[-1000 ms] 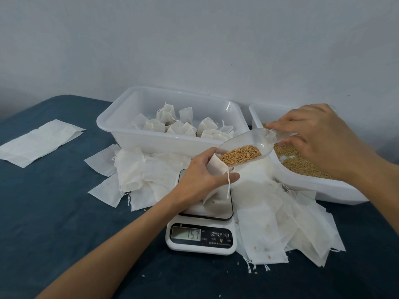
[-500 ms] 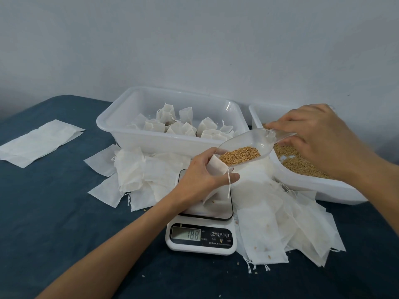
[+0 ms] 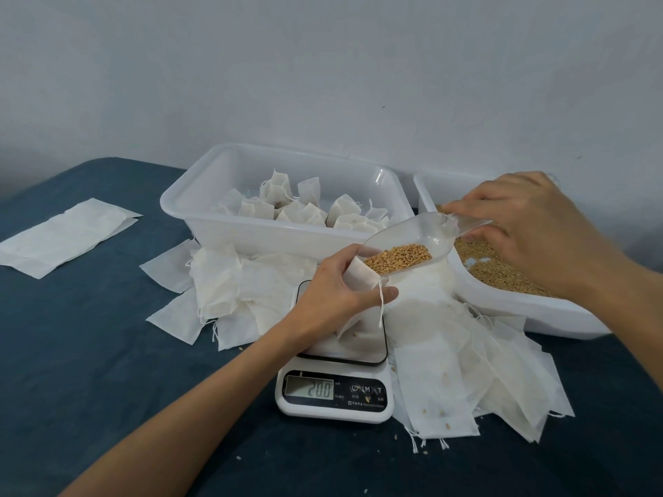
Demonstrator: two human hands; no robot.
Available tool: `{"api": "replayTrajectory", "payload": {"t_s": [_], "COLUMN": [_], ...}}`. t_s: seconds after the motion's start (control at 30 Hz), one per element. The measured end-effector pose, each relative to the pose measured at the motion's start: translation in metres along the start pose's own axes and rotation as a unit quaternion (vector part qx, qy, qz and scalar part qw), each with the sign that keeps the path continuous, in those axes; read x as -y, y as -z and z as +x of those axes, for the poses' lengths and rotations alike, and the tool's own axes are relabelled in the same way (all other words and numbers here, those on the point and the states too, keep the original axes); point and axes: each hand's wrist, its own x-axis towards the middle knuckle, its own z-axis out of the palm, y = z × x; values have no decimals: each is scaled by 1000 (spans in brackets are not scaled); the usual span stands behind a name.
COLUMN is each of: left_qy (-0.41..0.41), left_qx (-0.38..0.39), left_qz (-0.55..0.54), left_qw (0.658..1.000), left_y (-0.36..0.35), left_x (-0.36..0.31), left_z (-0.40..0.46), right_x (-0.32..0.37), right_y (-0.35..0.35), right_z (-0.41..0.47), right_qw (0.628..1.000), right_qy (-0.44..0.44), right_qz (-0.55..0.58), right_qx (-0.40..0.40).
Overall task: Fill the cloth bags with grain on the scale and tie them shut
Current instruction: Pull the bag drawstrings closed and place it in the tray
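My left hand (image 3: 341,295) grips the mouth of a white cloth bag (image 3: 358,281) that stands on the white kitchen scale (image 3: 335,392); the display reads 200. My right hand (image 3: 531,227) holds the handle of a clear plastic scoop (image 3: 412,238), tilted down with its lip at the bag's mouth. Golden grain (image 3: 398,258) lies in the scoop's front. The bag's drawstring (image 3: 381,303) hangs over my left thumb.
A white tub (image 3: 222,224) behind the scale holds several tied bags. A second white tub (image 3: 520,306) at the right holds loose grain. Empty bags lie in heaps left (image 3: 222,292) and right (image 3: 466,371) of the scale. A flat stack of bags (image 3: 68,234) lies far left on the blue cloth.
The scale reading has climbed from 157 through 188 to 200 as grain slid from the scoop into the bag. Both hands have stayed almost in place.
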Motion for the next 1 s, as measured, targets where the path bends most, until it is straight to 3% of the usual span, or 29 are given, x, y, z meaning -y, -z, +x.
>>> {"api": "replayTrajectory", "payload": {"t_s": [0.47, 0.77, 1.0], "left_qy": [-2, -7, -14], "left_qx": [6, 13, 18], "left_qz": [-9, -31, -58], "left_qw": [1000, 999, 998], "left_y": [1, 1, 1], "left_x": [-1, -2, -3], "left_z": [0, 0, 0], "right_x": [-5, -12, -23], "right_y": [-4, -26, -37], "right_z": [-1, -7, -11], "right_qw": [1000, 985, 968], "right_qy": [-4, -83, -150], "right_qz": [4, 141, 186], "right_qx": [7, 52, 74]}}
